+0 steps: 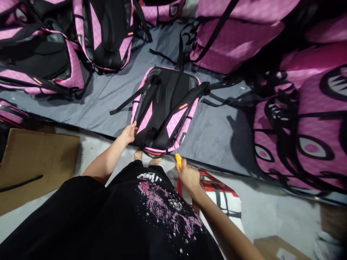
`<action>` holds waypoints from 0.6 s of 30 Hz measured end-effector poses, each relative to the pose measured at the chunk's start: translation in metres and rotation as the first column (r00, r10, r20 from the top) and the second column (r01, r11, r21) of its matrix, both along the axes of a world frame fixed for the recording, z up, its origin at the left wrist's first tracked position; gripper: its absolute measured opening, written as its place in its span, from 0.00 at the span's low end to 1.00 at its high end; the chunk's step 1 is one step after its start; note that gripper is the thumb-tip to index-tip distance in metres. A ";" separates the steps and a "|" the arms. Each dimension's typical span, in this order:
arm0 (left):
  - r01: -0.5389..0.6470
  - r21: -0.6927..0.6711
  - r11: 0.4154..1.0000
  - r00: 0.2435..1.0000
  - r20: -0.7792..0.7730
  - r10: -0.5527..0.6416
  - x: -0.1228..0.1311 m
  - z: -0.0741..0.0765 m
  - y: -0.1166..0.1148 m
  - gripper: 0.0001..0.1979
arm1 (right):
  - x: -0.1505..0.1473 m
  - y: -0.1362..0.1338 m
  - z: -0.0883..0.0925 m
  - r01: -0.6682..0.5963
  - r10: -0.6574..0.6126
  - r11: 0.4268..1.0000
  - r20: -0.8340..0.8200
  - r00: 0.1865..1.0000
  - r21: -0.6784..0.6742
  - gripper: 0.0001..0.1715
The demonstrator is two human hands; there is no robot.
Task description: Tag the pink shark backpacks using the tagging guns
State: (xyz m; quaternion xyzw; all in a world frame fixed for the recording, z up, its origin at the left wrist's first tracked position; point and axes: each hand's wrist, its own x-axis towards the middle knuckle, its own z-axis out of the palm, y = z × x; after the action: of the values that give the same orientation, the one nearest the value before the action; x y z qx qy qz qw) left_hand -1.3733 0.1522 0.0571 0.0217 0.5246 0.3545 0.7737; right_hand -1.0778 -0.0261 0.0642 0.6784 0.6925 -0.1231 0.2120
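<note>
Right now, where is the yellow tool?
In the head view the yellow tool is in the right hand, low and just right of centre, at the near edge of the pink backpack on the grey mat.
</note>
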 end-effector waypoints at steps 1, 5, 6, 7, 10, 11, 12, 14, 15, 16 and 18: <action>0.026 -0.006 1.000 0.999 0.030 -0.026 -0.001 0.000 -0.001 0.27 | 0.002 -0.001 0.002 0.004 -0.004 1.000 0.002 1.000 -0.001 0.22; 0.134 -0.004 0.991 0.985 0.106 -0.133 -0.001 0.001 -0.001 0.29 | -0.002 -0.003 0.010 0.058 -0.058 0.998 0.034 0.998 0.015 0.24; 0.153 0.001 0.988 0.981 0.119 -0.152 -0.001 0.001 0.000 0.30 | -0.006 -0.002 0.010 0.071 -0.071 0.997 0.037 0.997 0.017 0.25; 0.169 0.006 0.986 0.977 0.130 -0.169 -0.001 0.001 0.001 0.32 | -0.010 -0.002 0.010 0.080 -0.080 0.997 0.031 0.996 0.015 0.26; 0.212 0.015 0.977 0.965 0.154 -0.211 -0.004 -0.002 0.004 0.36 | -0.019 -0.001 0.011 0.090 -0.090 0.996 -0.012 0.996 -0.002 0.27; 0.218 0.019 0.976 0.962 0.164 -0.218 -0.005 -0.003 0.005 0.37 | -0.019 -0.001 0.013 0.090 -0.090 0.996 -0.030 0.996 -0.008 0.26; 0.219 0.024 0.975 0.959 0.176 -0.220 -0.006 -0.004 0.006 0.38 | -0.019 -0.002 0.016 0.086 -0.086 0.996 -0.048 0.995 -0.013 0.26; 0.215 0.034 0.976 0.956 0.196 -0.217 -0.008 -0.006 0.007 0.39 | -0.018 -0.004 0.027 0.076 -0.077 0.997 -0.077 0.994 -0.017 0.24; 0.212 0.038 0.977 0.956 0.201 -0.215 -0.008 -0.006 0.007 0.39 | -0.019 -0.003 0.032 0.073 -0.074 0.997 -0.085 0.994 -0.017 0.23; 0.209 0.043 0.977 0.956 0.201 -0.213 -0.008 -0.007 0.007 0.39 | -0.021 -0.001 0.037 0.071 -0.072 0.997 -0.089 0.993 -0.016 0.23; 0.201 0.059 0.978 0.959 0.193 -0.209 -0.008 -0.006 0.008 0.39 | -0.028 0.006 0.043 0.073 -0.074 0.997 -0.095 0.993 -0.011 0.23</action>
State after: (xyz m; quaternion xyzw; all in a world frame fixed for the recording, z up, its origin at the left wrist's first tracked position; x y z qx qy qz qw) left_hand -1.3810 0.1599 0.0506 0.0556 0.4327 0.2830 0.8542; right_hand -1.1063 -0.0200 0.1067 0.6961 0.6759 -0.1655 0.1766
